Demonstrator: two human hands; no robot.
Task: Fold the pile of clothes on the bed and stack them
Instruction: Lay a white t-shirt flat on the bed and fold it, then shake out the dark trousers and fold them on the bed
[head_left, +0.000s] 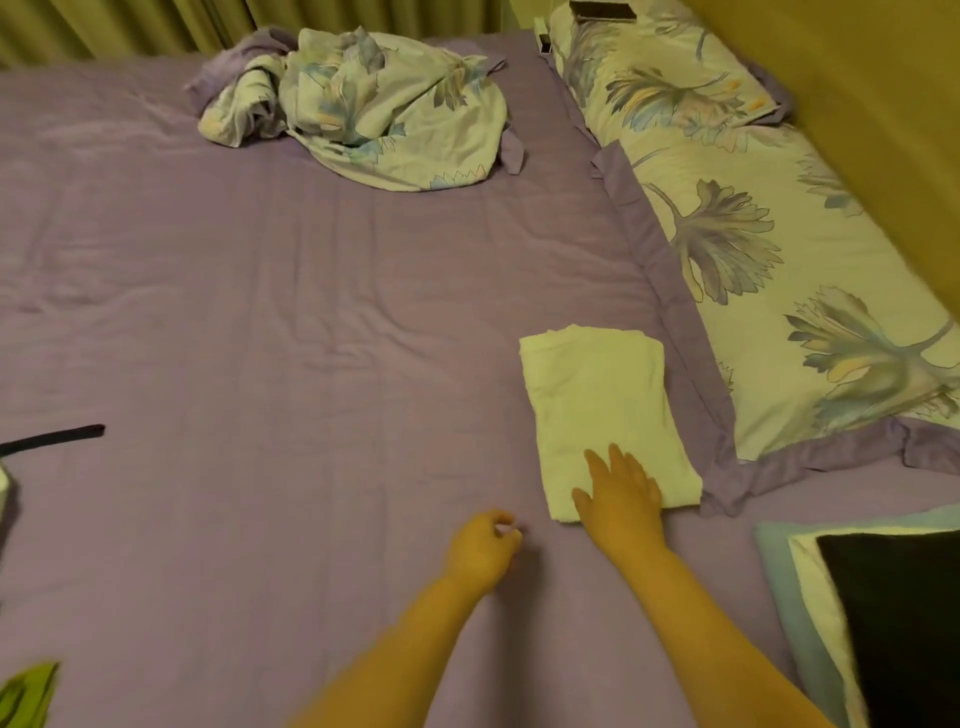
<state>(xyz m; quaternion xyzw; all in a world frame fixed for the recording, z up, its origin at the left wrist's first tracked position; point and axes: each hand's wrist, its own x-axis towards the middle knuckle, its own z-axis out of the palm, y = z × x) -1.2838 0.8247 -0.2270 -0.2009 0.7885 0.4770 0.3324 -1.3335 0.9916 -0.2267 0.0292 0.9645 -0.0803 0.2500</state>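
2 floral pillows (769, 291) along right edge; dark phone (602, 10) at far end.

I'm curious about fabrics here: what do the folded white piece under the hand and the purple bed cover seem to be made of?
The folded white piece looks like thick terry cloth, probably a cotton towel: matte, slightly nubby, with plump layered edges. The purple bed cover seems a thin, smooth woven sheet with a soft matte look, showing fine shallow wrinkles; cotton or a blend, which I cannot tell apart.
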